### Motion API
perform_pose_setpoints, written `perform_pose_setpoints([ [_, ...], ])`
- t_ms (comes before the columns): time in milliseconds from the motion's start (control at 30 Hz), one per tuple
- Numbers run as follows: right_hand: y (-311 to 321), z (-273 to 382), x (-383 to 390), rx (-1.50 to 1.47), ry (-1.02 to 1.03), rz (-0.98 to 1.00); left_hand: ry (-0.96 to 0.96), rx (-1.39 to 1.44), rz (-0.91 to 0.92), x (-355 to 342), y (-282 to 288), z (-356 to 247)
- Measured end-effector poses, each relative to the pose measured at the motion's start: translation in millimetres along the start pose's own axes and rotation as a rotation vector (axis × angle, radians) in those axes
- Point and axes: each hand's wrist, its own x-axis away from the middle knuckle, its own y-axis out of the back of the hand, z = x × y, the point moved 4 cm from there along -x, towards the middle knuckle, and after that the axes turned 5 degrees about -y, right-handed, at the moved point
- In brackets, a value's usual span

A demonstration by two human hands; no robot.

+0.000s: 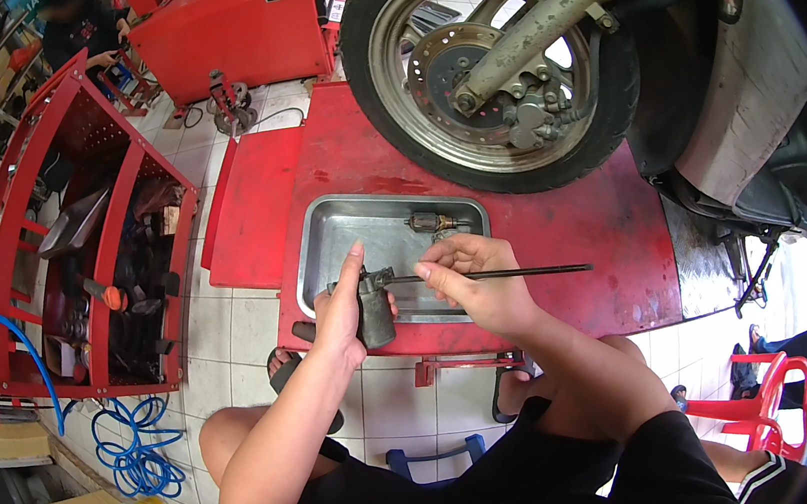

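Note:
My left hand is closed around a small grey cylindrical motor housing, held over the near edge of a metal tray. A thin black rod is pinched in my right hand. Its long end sticks out to the right, and its other end points left at the top of the housing. Whether the rod touches the housing or goes into it, I cannot tell. Inside the tray, beyond my right hand, lies a motor armature with copper-coloured windings; a small metal part beside it is partly hidden.
The tray rests on a red platform under a scooter's front wheel. At left stands a red tool rack, with a coiled blue hose near it. A red plastic chair is at right. Another person works at the far left.

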Motion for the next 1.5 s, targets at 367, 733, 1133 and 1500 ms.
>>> perform_pose_setpoints([
  [367,1,-4,-3,0.109,0.286,0.059,-0.028,0.003,0.004,1,0,-3],
  [733,-3,8,6,0.104,0.112,0.146,0.057,0.04,0.04,-5,7,-1],
  [1133,1,4,-11,0.044,0.185,0.16,0.129,0.176,0.144,-1,1,-9],
  [1500,-14,-16,-30,-0.168,0.086,0.136,0.067,0.398,0.25,6,4,-31],
])
